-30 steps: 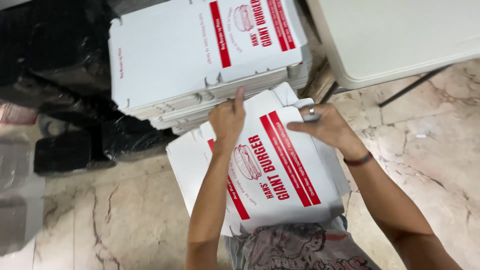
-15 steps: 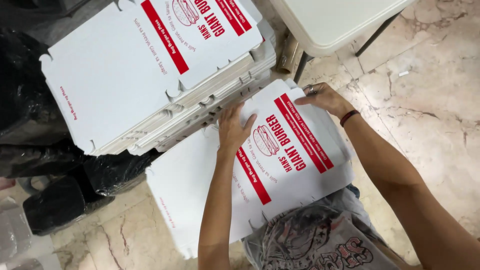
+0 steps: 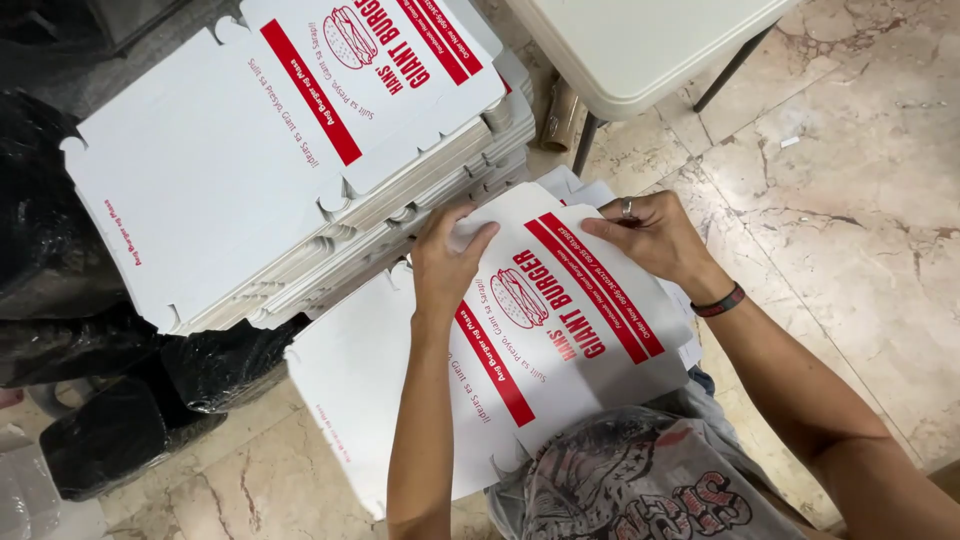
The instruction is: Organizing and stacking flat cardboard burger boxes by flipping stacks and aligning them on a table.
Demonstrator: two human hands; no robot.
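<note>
a: tall stack of flat white cardboard box blanks with red stripes [image 3: 290, 170] sits by the white folding table [image 3: 640, 50] — within reach.
b: one loose white-and-red box blank [image 3: 500, 350] lies across the lap; left hand [image 3: 447, 265] and right hand [image 3: 650, 238] pinch its far flap — bending it.

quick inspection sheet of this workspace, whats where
surface: marble floor, beige with dark veins; the work sits on the person's lap.
job's things: flat white carton blank with red stripes and a burger drawing, its far flap bent up.
clutter: tall stack of flat cartons; black plastic bags beside it.
grips: left hand presses the flap's edge; right hand, with ring and wristband, pinches the far corner.
cables: nothing seen.
surroundings: white folding table on dark legs.
</note>
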